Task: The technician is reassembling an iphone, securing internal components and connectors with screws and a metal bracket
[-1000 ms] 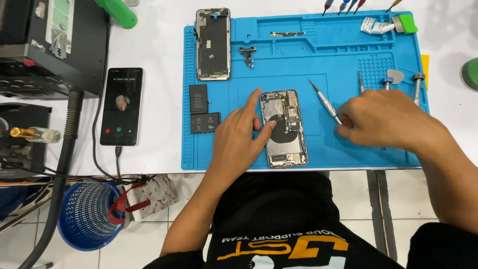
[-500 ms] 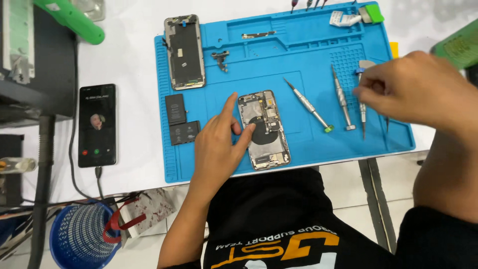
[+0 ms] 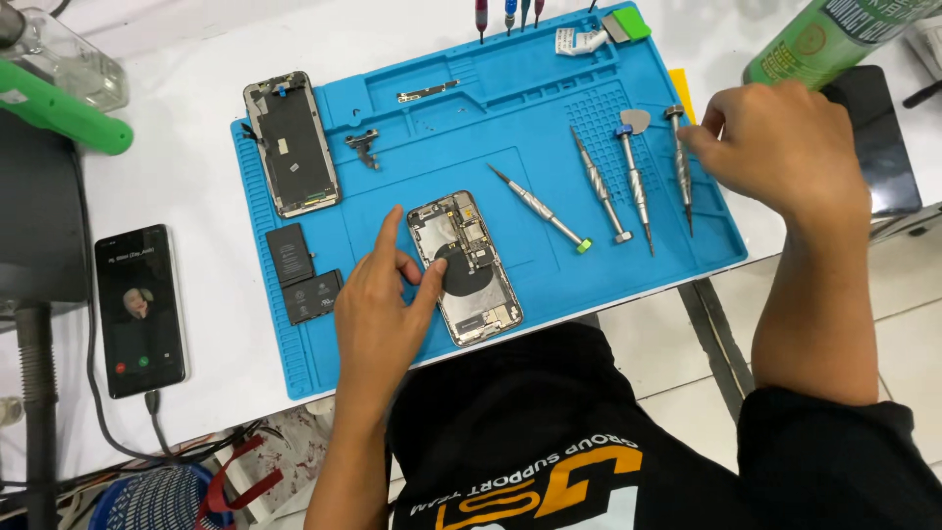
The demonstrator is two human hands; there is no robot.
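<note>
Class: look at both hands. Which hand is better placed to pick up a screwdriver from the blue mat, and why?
Right. The right hand hovers with its fingers at the rightmost screwdriver, probably ready to lift it. The left hand rests on the opened phone, steadying it, far from the tools.

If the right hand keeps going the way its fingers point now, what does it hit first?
The right hand points left across the blue mat. Its fingertips are nearly at the rightmost screwdriver, so that probably comes first, though how high the hand sits above it is unclear.
</note>
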